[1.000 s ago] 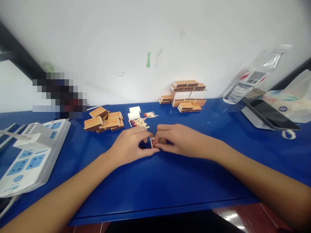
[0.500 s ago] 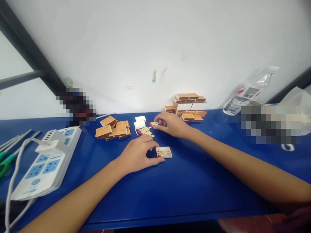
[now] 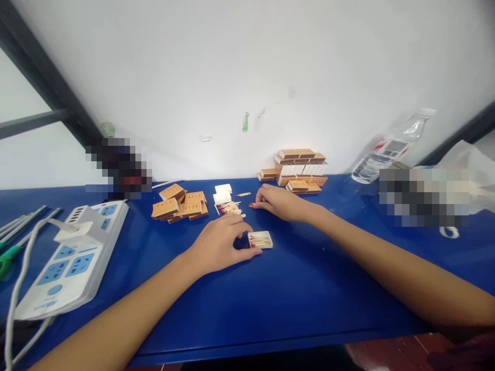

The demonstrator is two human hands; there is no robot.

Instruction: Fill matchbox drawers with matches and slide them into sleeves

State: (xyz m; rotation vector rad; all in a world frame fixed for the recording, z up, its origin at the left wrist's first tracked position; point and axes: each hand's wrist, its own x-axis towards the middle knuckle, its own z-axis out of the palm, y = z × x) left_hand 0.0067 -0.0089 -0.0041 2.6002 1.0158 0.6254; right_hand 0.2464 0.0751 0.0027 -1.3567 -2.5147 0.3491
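Observation:
An open white matchbox tray with red-tipped matches in it lies on the blue table. My left hand grips the tray's left end between thumb and fingers. My right hand is farther back, its fingers pinched on a few red-tipped matches just above the table. A loose pile of matches lies left of that hand, and two matches lie apart behind it. Two empty white trays sit behind the pile.
A heap of orange matchboxes lies at the back left, and a stack of matchboxes stands against the wall. A white power strip with a cable is far left. A plastic bottle leans at the back right.
My right hand left the tray, reached back to the loose matches, and has drawn towards me with a few pinched. My left hand stayed on the tray. The camera tilted up.

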